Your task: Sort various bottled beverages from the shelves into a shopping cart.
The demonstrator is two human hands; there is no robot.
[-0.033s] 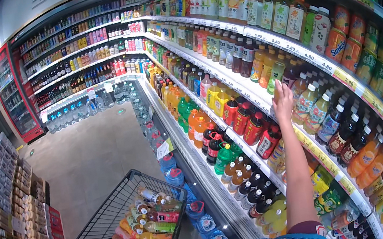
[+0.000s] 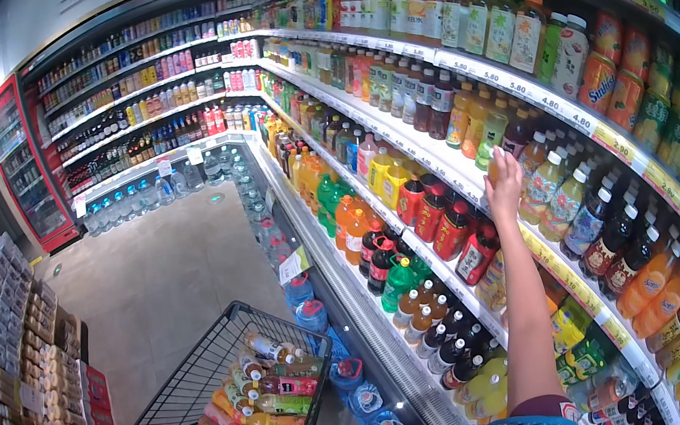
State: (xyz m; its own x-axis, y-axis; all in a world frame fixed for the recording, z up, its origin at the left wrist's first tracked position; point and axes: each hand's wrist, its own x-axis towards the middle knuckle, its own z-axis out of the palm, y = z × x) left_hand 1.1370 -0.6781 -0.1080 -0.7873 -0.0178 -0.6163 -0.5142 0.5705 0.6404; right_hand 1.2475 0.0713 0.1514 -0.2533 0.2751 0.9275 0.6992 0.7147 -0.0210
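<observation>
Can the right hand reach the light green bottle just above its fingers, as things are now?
Probably yes: the right hand is raised close to the light green bottle, whose front looks mostly unblocked. Whether the hand holds something is unclear.

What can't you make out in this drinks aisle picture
In the head view:
Left hand: not shown, perhaps below the lower edge.
Whether the right hand holds anything: the hand itself hides it.
Lower bottles in the cart: covered by the top bottles.
Far drinks: labels too small.

One cart (image 2: 177,404), one fridge (image 2: 24,167) and one of the hands (image 2: 504,185) show.
</observation>
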